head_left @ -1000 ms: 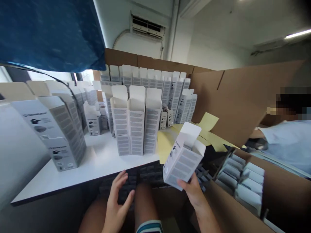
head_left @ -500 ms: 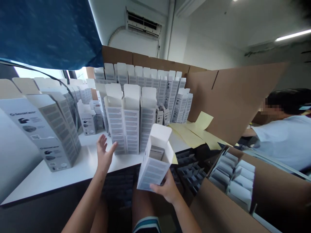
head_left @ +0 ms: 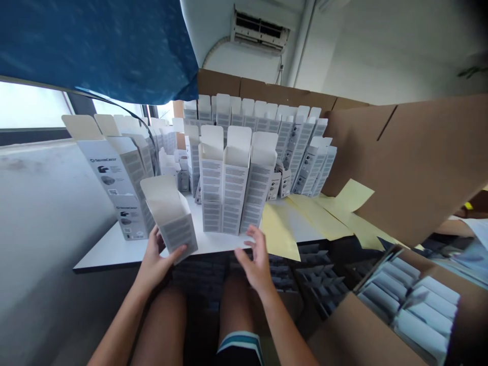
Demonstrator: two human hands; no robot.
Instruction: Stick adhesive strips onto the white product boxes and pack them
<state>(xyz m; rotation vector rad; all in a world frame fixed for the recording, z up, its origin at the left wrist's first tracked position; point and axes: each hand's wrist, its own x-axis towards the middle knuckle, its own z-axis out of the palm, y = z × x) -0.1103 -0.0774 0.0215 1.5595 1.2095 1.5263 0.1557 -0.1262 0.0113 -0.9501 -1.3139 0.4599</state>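
Observation:
My left hand (head_left: 158,259) grips a white cardboard box (head_left: 178,235) low on its sides, thumb across the printed front. Its top flap stands up, and the box tilts a little over the table's front edge. What lies inside it cannot be seen. My right hand (head_left: 256,259) holds nothing; its fingers are apart and curved, close to the foot of the front row of stacked white boxes (head_left: 235,188). To the left, another stack of printed boxes (head_left: 125,188) with raised flaps stands on the white table (head_left: 102,249).
Yellow paper sheets (head_left: 282,231) overhang the table edge at right. Brown cardboard panels (head_left: 412,162) wall off the back and right. An open carton (head_left: 351,325) with white boxes stands at lower right. A black cable (head_left: 154,152) hangs at left. A person's arm (head_left: 453,227) shows far right.
The box has passed from my right hand to my left and moved leftward. My right hand has let go and opened. The view has turned left.

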